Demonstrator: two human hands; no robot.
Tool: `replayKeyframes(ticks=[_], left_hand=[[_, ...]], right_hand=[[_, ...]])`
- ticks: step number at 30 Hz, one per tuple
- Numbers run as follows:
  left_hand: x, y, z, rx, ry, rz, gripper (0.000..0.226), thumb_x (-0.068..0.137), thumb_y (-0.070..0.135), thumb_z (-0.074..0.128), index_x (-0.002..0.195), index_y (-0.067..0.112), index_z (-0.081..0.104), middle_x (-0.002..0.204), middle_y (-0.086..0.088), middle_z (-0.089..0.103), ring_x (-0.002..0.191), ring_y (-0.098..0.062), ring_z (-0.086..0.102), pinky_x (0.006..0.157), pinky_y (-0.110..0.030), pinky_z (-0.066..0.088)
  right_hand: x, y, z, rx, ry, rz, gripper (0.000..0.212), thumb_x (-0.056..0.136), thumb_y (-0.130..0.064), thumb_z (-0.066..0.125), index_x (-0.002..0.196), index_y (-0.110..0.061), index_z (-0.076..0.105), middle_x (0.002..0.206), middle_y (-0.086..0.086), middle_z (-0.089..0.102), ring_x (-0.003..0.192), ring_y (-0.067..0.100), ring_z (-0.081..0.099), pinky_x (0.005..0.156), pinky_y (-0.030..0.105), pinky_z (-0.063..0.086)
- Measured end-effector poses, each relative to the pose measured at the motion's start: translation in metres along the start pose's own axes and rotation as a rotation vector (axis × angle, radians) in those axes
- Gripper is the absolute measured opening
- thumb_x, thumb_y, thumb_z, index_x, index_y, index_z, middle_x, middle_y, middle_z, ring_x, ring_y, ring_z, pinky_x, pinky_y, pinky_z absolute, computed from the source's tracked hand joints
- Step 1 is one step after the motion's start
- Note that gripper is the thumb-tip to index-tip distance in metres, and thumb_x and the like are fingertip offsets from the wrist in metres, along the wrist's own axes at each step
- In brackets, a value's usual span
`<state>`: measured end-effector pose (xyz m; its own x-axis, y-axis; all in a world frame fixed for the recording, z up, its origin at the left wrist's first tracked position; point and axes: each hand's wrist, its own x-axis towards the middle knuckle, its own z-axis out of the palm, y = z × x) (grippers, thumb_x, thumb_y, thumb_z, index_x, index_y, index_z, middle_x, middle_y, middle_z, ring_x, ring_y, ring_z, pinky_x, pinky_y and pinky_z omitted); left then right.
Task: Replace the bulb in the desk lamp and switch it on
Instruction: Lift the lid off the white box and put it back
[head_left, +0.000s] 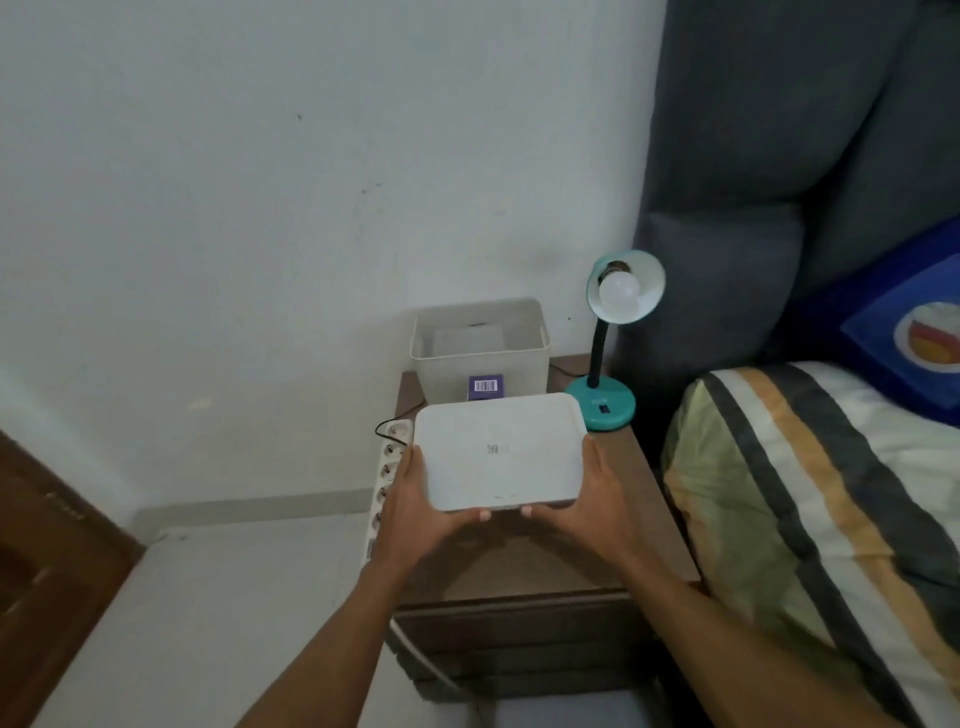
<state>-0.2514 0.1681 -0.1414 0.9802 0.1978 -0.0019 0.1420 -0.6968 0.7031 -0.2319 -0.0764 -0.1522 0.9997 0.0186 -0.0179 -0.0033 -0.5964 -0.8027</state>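
Observation:
A teal desk lamp (602, 400) stands at the back right of a brown bedside table (550, 561). Its shade is turned toward me, and a white bulb (619, 289) sits in the socket, unlit. A white plastic lid (500, 451) is held flat above the table between both hands. My left hand (415, 512) grips its left edge and my right hand (597, 506) grips its right edge. Behind the lid stands an open translucent white box (480, 348), with a small purple carton (485, 387) showing a barcode inside it.
A white power strip (387, 473) hangs along the table's left side with a black cable plugged in. A bed with a striped cover (810, 499) and a grey padded headboard (779, 182) lies on the right. A brown wooden door (47, 566) is at the lower left.

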Motion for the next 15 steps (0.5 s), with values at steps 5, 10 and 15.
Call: replayKeyframes(ticks=[5, 10, 15], left_hand=[[-0.036, -0.019, 0.030, 0.054, -0.108, -0.091, 0.145, 0.056, 0.067, 0.090, 0.163, 0.020, 0.005, 0.171, -0.003, 0.020, 0.155, -0.027, 0.024, 0.123, -0.043, 0.027], [-0.046, -0.030, 0.042, 0.082, -0.159, -0.139, 0.144, 0.059, 0.063, 0.091, 0.163, 0.016, 0.003, 0.171, -0.004, 0.018, 0.156, -0.027, 0.022, 0.124, -0.044, 0.026], [-0.042, -0.038, 0.045, 0.180, -0.202, -0.146, 0.151, 0.051, 0.073, 0.087, 0.161, 0.014, 0.002, 0.168, -0.005, 0.022, 0.153, -0.027, 0.027, 0.123, -0.042, 0.030]], right_hand=[[-0.037, 0.031, 0.014, -0.164, -0.015, 0.158, 0.138, 0.046, -0.078, 0.079, 0.153, -0.030, 0.006, 0.161, 0.000, 0.024, 0.148, 0.026, 0.025, 0.120, 0.047, 0.026], [-0.049, 0.037, 0.022, -0.202, -0.042, 0.170, 0.137, 0.053, -0.069, 0.081, 0.155, -0.025, -0.001, 0.164, 0.005, 0.012, 0.151, 0.030, 0.014, 0.121, 0.048, 0.020], [-0.052, 0.041, 0.033, -0.339, -0.068, 0.179, 0.139, 0.059, -0.074, 0.076, 0.156, -0.018, -0.006, 0.166, 0.008, 0.006, 0.153, 0.031, 0.009, 0.121, 0.046, 0.019]])
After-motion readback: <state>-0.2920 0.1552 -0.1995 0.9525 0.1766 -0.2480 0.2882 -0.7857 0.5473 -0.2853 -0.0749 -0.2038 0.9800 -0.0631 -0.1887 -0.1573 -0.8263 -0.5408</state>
